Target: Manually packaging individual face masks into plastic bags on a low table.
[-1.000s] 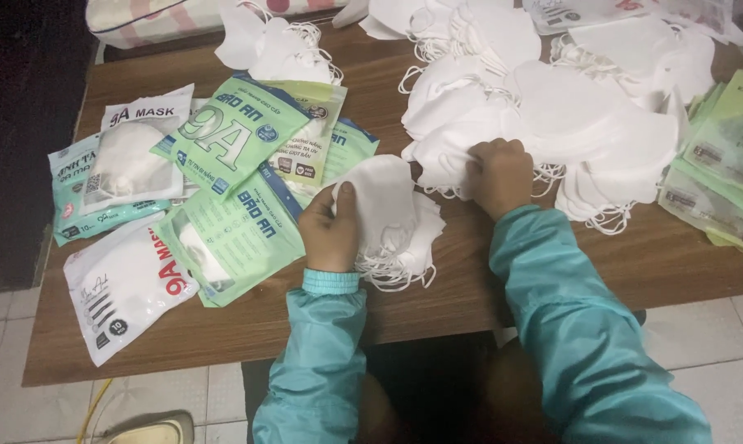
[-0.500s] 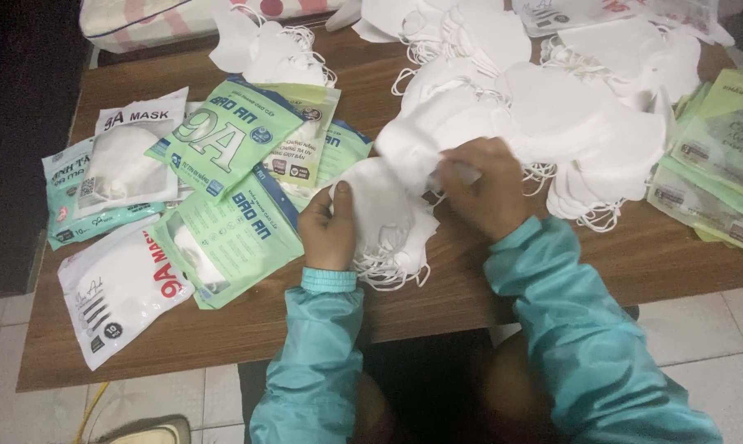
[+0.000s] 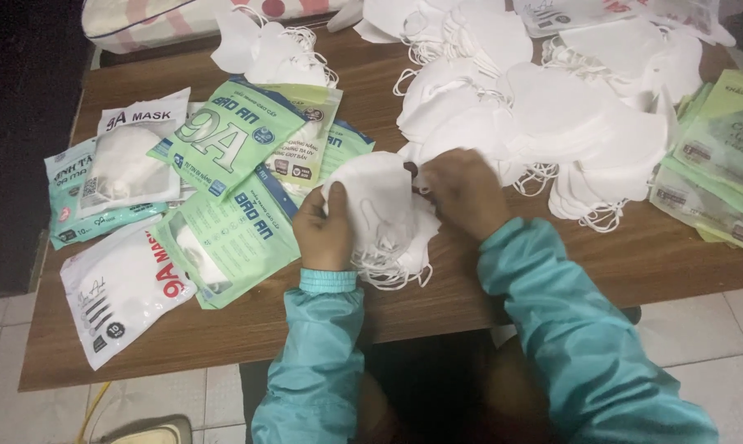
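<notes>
mask stack (image 3: 379, 218) sits on the near middle of the table (image 3: 486, 296), white, ear loops spilling off its near edge. far left lie white and green packets (image 3: 231, 197), overlapping. the left hand (image 3: 324, 232) grips the stack's left side, fingers curled over it. the right hand (image 3: 463, 191) pinches the stack's right edge, fingers closed on it. just beyond and to the right spreads a loose mask heap (image 3: 552, 115). far right, more green packets (image 3: 717, 156) are stacked.
</notes>
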